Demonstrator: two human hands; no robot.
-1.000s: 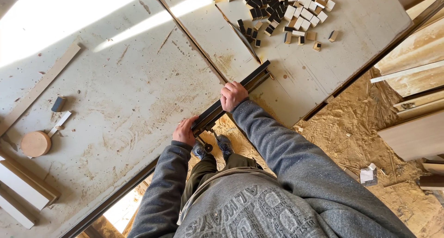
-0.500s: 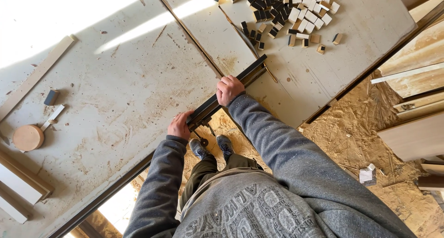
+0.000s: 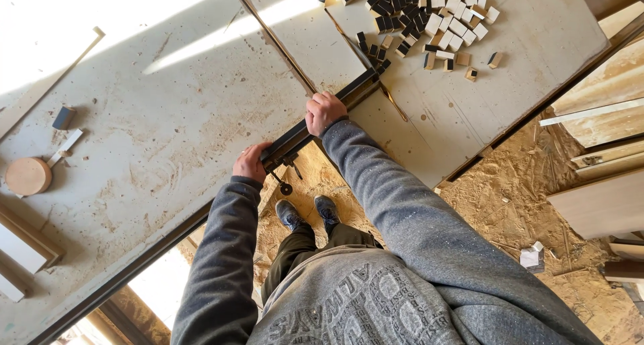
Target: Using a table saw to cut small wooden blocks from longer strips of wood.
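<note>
A long black metal bar (image 3: 355,89) with a clamp-like fitting runs along the edge of a pale, dusty work table (image 3: 168,124). My left hand (image 3: 249,162) grips the near end of the bar, just above a small black knob. My right hand (image 3: 325,111) is closed around the bar's middle. Both arms are in grey sweatshirt sleeves. Past the bar's far end lies a heap of small black and pale wooden blocks (image 3: 429,16).
A round wooden disc (image 3: 27,176), a small dark block (image 3: 64,117) and a white strip lie at the table's left. Wooden boards (image 3: 604,184) are stacked at the right. Sawdust covers the floor (image 3: 523,204) around my shoes.
The view has shifted slightly; both hands stay on the black bar, which now sits a little further left and lower in the picture.
</note>
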